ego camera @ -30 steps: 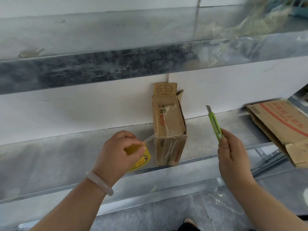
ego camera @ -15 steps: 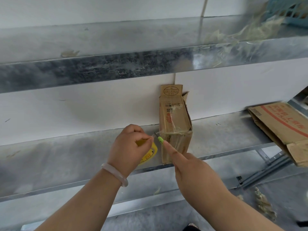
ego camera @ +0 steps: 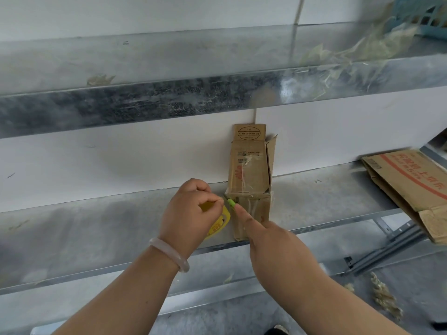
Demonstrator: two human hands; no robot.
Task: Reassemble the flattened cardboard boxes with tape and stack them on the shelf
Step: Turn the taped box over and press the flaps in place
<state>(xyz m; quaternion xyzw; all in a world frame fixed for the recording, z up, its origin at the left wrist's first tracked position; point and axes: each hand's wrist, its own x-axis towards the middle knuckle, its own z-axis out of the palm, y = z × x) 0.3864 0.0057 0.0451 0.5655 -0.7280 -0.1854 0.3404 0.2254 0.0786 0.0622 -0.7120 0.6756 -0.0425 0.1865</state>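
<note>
A small brown cardboard box (ego camera: pixel 251 175) lies on the metal shelf (ego camera: pixel 96 221), clear tape running over its top and near face, its far flaps open against the wall. My left hand (ego camera: pixel 187 215) grips a yellow tape roll (ego camera: pixel 219 222) just left of the box's near corner. My right hand (ego camera: pixel 273 245) holds a green utility knife (ego camera: pixel 231 203), index finger stretched along it. The knife tip sits between the roll and the box corner, where the tape strip spans.
A larger flattened cardboard box (ego camera: pixel 408 187) with red print lies on the shelf's right end, overhanging its edge. An upper metal shelf (ego camera: pixel 169 100) juts out overhead, holding a teal basket (ego camera: pixel 420 15) and tape scraps. Dry debris lies on the floor at lower right.
My right hand swung the knife from upright at the right of the box down and left to the tape beside the roll. My left hand kept the roll by the box corner.
</note>
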